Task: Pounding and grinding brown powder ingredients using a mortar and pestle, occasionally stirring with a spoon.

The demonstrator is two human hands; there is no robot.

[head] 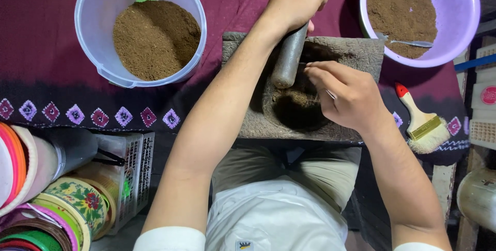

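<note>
Pestle (pixel 290 49) stands tilted in the stone mortar (pixel 302 85), its top cut off by the picture edge. Left hand (pixel 294 0) is wrapped tight around it. Right hand (pixel 346 93) hovers over the bowl, fingers curled, pinching something too small to make out and hiding part of the dark powder (pixel 297 107).

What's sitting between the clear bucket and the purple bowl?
In the head view, the stone mortar lies between them, with the left hand gripping the pestle over it.

maroon cloth (pixel 46 49) – purple diamonds | lilac bowl (pixel 465 3) | grey pestle (pixel 289 54)
</note>
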